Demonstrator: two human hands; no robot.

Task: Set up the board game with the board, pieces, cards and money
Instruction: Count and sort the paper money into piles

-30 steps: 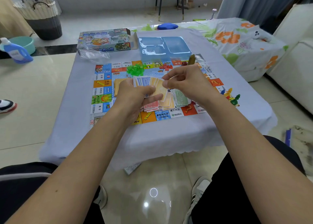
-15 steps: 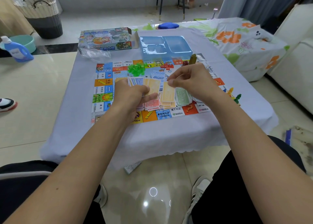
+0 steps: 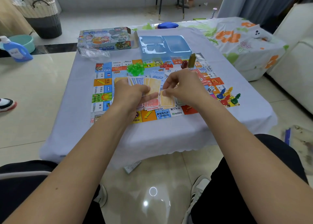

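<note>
Cloth-covered counter [image 3: 169, 130]: board [image 3: 101, 86] laid flat. My left hand [image 3: 130, 95] grasps fanned money [image 3: 152, 86]; right hand [image 3: 184, 88] pinches one orange note [image 3: 166, 100] over sorted piles, apparently sorting by colour.

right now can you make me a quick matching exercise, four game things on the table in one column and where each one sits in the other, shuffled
Things:
1. green houses
2. white die
3. fanned play money
4. blue plastic tray

Places:
A. off the board, beyond its far edge
B. gripped in the left hand
C. heaped on the board's far side, left of the red houses
D. on the board's right side, beside the coloured pawns

Pairs: 1-C, 2-D, 3-B, 4-A
</note>
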